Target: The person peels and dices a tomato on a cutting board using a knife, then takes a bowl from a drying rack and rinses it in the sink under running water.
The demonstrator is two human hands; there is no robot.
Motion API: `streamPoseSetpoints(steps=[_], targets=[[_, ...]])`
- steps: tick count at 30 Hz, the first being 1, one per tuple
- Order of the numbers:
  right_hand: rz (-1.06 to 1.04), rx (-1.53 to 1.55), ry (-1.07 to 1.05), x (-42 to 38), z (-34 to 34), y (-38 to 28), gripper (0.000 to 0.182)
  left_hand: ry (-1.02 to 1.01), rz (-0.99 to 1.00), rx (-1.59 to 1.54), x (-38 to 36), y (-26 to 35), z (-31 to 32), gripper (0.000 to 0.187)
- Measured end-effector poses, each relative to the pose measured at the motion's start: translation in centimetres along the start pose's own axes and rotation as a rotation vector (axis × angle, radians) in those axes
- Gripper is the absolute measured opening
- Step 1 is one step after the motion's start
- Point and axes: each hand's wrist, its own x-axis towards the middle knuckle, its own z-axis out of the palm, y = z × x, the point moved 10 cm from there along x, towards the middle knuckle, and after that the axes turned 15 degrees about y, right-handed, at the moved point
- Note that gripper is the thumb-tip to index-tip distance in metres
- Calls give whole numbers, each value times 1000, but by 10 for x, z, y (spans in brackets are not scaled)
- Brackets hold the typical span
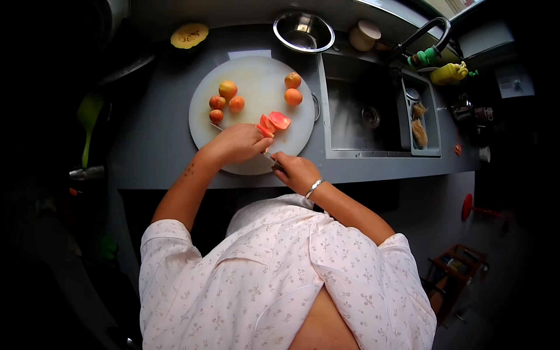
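A round white cutting board lies on the grey counter. My right hand is closed round the handle of a knife at the board's front edge. Over the front of the board, my left hand has its fingers pressed on a cut tomato piece. Just beyond the fingertips lie more red tomato pieces. Several whole tomatoes sit on the board's left side, and two others stand at the back right. The blade is partly hidden by my left hand.
Behind the board are a steel bowl and a cut yellow squash. To the right is a sink with a black faucet and a yellow bottle. A green utensil lies at the left.
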Motion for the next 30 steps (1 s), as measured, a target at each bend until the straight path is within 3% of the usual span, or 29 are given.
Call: streamPoseSetpoints(steps=[1,4,8,13,17,19,20,22,24,26,28,30], targets=[[-13,-22,0,-1,1,0,26,-107,-76,25,5,-9,12,51],[-49,-51,23,-3,-1,-1,26,-210,-56,48,18,-18,32,52],[-114,-69,34,-9,-4,-5,26,-172,-32,83,19,-14,28,51],[-172,-112,5,-14,-16,-15,27,-264,-43,172,18,-21,31,40],[-192,-131,-16,-16,-26,-23,29,-200,-47,239,23,-29,10,31],[-180,-95,-10,-18,-31,-23,31,38,59,238,31,-24,-23,21],[-165,-59,0,-20,-35,-23,35,38,57,236,30,-26,-28,21],[-143,-5,8,-23,-40,-21,33,220,-57,-31,28,-35,-56,16],[-122,47,20,-26,-50,-20,32,273,-93,-86,23,-42,-64,17],[-31,77,22,-32,-63,-15,30,417,-263,-314,16,-65,-72,16],[-8,73,60,-44,-72,-6,30,433,-255,-465,14,-82,-64,18],[20,70,101,-52,-82,2,30,478,-390,-808,11,-109,-54,20]])
